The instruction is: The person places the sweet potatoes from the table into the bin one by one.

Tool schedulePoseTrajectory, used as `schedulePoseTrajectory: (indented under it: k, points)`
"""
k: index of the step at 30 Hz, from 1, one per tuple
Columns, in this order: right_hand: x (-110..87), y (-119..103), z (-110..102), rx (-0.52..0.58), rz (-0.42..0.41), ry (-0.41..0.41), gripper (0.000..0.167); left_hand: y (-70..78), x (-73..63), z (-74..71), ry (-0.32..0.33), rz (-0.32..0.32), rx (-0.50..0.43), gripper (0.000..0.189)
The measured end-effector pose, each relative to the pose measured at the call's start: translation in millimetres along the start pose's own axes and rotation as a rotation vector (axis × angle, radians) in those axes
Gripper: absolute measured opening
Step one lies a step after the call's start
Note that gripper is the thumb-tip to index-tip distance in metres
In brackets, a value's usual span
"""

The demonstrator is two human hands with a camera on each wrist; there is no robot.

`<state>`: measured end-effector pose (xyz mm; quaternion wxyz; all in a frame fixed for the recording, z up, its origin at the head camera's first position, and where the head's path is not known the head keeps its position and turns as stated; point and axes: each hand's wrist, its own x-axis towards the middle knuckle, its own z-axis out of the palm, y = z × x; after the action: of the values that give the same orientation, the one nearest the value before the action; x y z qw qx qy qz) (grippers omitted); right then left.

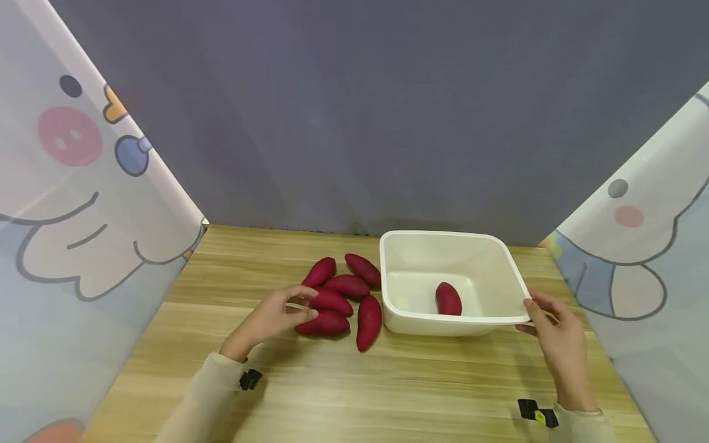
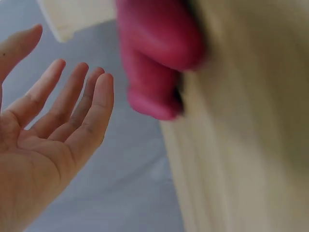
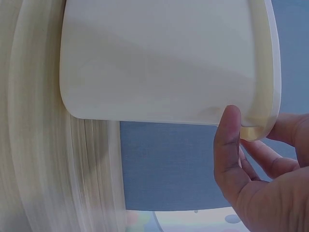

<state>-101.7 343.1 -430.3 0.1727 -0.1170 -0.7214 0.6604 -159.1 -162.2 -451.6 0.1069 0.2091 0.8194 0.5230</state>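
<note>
Several dark red sweet potatoes (image 1: 348, 286) lie in a loose cluster on the wooden table, just left of a white plastic bin (image 1: 437, 320). One more sweet potato (image 1: 448, 299) lies on the bin's floor. My left hand (image 1: 277, 317) hovers at the cluster's left side, thumb and fingers apart; the left wrist view shows its palm with nothing held, beside two blurred sweet potatoes (image 2: 159, 43). At the bin's near right corner, my right hand (image 1: 559, 338) grips the rim between thumb and fingers. The right wrist view shows the bin's outer wall (image 3: 159, 63) beside that hand.
A wooden tabletop (image 1: 343, 394) lies under everything. Behind it rises a dark grey backdrop (image 1: 354, 123). Cartoon-printed panels stand at the left (image 1: 160, 184) and right (image 1: 642, 246) sides. Black straps (image 1: 250, 379) show at both wrists.
</note>
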Motion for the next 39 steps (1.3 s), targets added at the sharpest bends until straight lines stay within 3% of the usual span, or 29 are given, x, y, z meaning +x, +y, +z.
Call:
schedulePoseTrajectory:
  k: [5, 11, 24, 32, 39]
  points:
    - [0.4, -1.6, -0.7, 0.001, 0.000, 0.001, 0.028, -19.4, -11.4, 3.6, 0.004, -0.008, 0.098, 0.045]
    - [-1.2, -0.8, -0.8, -0.004, 0.000, -0.007, 0.028, -30.7, -16.2, 6.9, 0.003, -0.048, 0.219, 0.047]
    - [-0.5, -0.4, 0.4, -0.014, 0.001, 0.016, 0.030, -44.9, -13.5, 15.2, -0.031, -0.043, 0.265, 0.045]
    - [0.3, 1.2, 0.5, -0.009, 0.014, 0.029, 0.029, -50.5, -13.7, 13.2, -0.002, -0.044, 0.163, 0.038]
    - [-0.2, 0.8, 0.6, -0.003, 0.022, 0.036, 0.030, -50.8, -14.6, 11.1, 0.013, -0.110, 0.048, 0.039]
